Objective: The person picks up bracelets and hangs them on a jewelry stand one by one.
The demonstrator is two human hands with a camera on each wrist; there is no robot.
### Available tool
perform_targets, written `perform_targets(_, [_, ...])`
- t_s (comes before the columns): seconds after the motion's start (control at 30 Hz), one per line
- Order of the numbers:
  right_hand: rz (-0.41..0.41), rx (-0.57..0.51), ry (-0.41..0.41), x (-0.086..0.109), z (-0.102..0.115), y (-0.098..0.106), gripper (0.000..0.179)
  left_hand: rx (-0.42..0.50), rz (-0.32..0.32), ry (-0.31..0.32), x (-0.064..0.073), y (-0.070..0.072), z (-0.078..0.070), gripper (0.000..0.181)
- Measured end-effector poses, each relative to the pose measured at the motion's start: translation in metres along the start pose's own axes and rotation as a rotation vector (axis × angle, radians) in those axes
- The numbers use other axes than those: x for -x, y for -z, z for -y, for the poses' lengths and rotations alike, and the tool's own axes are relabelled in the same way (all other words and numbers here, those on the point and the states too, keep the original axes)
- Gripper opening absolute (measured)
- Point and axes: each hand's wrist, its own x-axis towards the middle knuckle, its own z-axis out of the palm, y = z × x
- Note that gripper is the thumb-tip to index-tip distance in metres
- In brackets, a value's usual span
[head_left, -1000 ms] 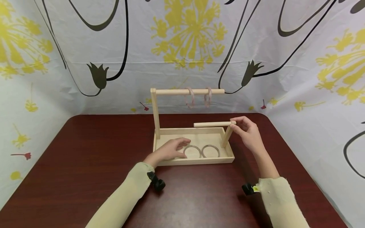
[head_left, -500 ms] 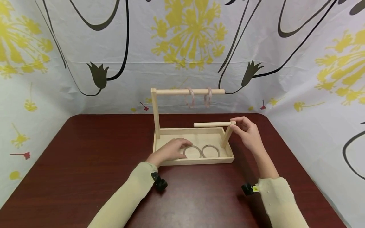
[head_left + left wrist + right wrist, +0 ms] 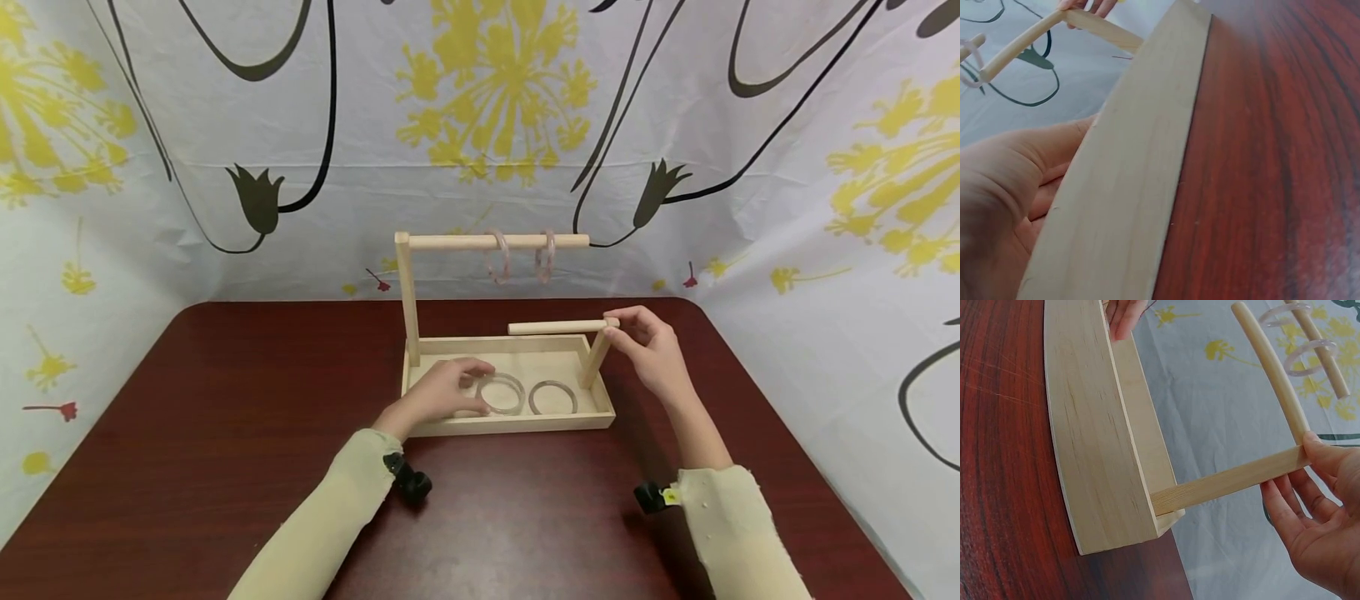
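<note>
A wooden jewelry stand with a shallow tray (image 3: 517, 425) sits on the table. Inside the tray, my left hand (image 3: 442, 392) pinches a translucent bangle (image 3: 522, 395) between thumb and fingers; its outline looks doubled. Just right of it lies another bangle (image 3: 576, 400). My right hand (image 3: 651, 346) grips the top of the short right post (image 3: 596, 362), where the lower bar (image 3: 555, 327) joins it. In the left wrist view the tray's front wall (image 3: 1116, 156) hides my left fingertips. The right wrist view shows thumb and fingers around the post's end (image 3: 1241, 478).
Two pinkish bangles, one on the left (image 3: 501, 257) and one on the right (image 3: 547, 257), hang from the upper bar (image 3: 450, 242). A tall left post (image 3: 408, 300) carries that bar. Behind the dark red table (image 3: 262, 400) hangs a patterned cloth (image 3: 337, 125).
My left hand first moves slightly right to the left bangle in the tray, then back left, and that bangle shifts slightly left and up with it. My right hand stays on the post.
</note>
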Motion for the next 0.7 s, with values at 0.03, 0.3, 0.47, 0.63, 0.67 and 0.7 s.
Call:
perform_targets(0.03, [0.001,0.001,0.002,0.000,0.000,0.000,0.033,0.021,-0.007,0.001,0.000,0.001,0.000,0.061])
perform_targets(0.3, [0.002,-0.002,0.006,0.000,0.000,0.000,0.032,0.111,-0.098,0.007,0.001,0.008,0.003,0.058])
perform_targets(0.47, [-0.001,-0.003,0.009,0.000,0.001,0.000,0.032,0.246,-0.142,0.016,0.002,0.012,0.004,0.060])
perform_targets(0.63, [0.002,-0.020,0.003,0.000,0.001,0.000,0.033,0.340,-0.179,0.002,0.003,0.015,0.002,0.057])
perform_targets(0.67, [0.003,-0.023,0.002,0.000,0.001,0.000,0.033,0.348,-0.184,0.005,0.004,0.016,0.002,0.057])
perform_targets(0.7, [0.003,-0.023,0.002,0.000,0.001,0.000,0.033,0.361,-0.189,0.009,0.004,0.016,0.002,0.057])
